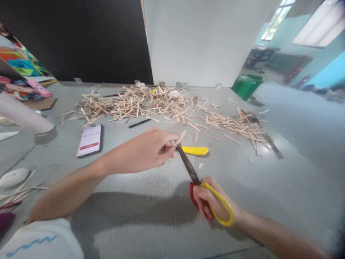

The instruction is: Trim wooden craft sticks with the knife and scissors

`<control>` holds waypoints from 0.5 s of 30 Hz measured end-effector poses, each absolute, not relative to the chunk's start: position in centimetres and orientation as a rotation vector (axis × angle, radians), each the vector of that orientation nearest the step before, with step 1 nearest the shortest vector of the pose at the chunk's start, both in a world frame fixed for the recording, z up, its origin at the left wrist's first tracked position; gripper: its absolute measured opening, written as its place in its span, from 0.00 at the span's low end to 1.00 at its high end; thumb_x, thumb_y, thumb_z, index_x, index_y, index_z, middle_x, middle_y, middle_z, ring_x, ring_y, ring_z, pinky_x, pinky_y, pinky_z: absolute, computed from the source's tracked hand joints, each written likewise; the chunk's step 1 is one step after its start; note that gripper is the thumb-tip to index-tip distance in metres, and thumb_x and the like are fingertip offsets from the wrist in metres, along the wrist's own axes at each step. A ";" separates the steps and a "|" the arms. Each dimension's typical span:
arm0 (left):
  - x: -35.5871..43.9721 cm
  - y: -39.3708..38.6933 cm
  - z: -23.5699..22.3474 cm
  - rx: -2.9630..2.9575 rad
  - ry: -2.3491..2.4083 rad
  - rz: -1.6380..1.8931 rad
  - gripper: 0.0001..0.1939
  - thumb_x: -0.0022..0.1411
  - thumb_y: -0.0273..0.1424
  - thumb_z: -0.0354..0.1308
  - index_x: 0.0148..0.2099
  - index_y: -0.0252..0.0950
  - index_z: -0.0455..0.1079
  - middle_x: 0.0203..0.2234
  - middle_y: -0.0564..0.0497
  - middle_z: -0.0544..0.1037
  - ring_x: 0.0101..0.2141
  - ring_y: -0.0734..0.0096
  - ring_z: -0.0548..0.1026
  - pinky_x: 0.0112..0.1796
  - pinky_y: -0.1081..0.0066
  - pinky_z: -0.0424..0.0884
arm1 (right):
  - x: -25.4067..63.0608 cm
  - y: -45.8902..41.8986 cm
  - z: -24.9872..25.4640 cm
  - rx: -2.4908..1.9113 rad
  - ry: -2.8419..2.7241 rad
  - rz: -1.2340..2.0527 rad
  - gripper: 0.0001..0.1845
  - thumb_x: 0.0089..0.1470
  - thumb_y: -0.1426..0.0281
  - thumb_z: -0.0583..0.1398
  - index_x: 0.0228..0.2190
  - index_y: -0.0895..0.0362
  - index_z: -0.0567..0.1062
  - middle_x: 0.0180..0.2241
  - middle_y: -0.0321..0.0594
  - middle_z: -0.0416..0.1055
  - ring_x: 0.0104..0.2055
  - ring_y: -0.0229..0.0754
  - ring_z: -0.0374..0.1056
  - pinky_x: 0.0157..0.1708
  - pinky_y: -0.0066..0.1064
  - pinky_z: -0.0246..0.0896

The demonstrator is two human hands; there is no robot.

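Note:
Between the thumb and fingers of my left hand point(151, 149) is a short wooden stick point(182, 137), its free end pointing up and to the right. My right hand point(206, 199) grips scissors point(188, 166) with one red and one yellow handle loop. Their blade tips meet the stick close to my left fingertips; the blades look nearly closed there. Just behind the tips, a yellow-handled tool point(196, 150), probably a utility knife, lies on the grey surface point(129, 201). A small pale chip point(200, 165) rests beside the blades.
A long heap of wooden sticks point(140, 102) spreads along the back, trailing right. A black pen point(139, 123) and a phone point(90, 140) lie in front of it. At left are a white mouse point(14, 177) and a pale roll point(24, 113). A green bin point(244, 86) stands back right.

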State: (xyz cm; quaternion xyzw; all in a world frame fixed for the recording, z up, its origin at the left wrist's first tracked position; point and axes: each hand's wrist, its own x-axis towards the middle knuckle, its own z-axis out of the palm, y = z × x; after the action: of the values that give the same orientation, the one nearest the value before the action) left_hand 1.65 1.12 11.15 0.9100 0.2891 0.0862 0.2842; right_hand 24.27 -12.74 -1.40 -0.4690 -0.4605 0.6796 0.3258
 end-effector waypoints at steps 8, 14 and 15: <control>1.7 1.0 11.0 2.381 0.776 0.172 0.11 0.76 0.30 0.53 0.38 0.39 0.70 0.22 0.58 0.78 0.22 0.75 0.75 0.26 0.72 0.65 | 23.6 -13.2 -1.0 -1.331 -1.190 1.762 0.29 0.60 0.55 0.61 0.12 0.51 0.63 0.08 0.28 0.54 0.10 0.31 0.52 0.12 0.22 0.48; 1.6 1.0 11.2 2.407 0.763 0.126 0.12 0.78 0.32 0.52 0.38 0.39 0.71 0.22 0.58 0.78 0.21 0.74 0.74 0.26 0.70 0.62 | 23.6 -13.6 -1.0 -1.281 -1.248 1.730 0.35 0.65 0.53 0.60 0.10 0.52 0.63 0.08 0.29 0.55 0.11 0.31 0.53 0.13 0.22 0.49; 1.6 1.0 11.3 2.419 0.759 0.125 0.12 0.78 0.31 0.52 0.38 0.39 0.71 0.22 0.57 0.78 0.21 0.74 0.74 0.26 0.70 0.62 | 23.7 -13.7 -1.1 -1.272 -1.258 1.740 0.36 0.66 0.52 0.60 0.10 0.52 0.63 0.08 0.29 0.55 0.10 0.31 0.52 0.13 0.22 0.49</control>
State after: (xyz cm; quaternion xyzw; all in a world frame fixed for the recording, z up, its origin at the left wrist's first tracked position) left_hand 1.64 1.02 11.28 0.9100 0.2854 0.0471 0.2970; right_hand 23.73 -13.65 -1.05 -0.4834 -0.4780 0.6612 0.3172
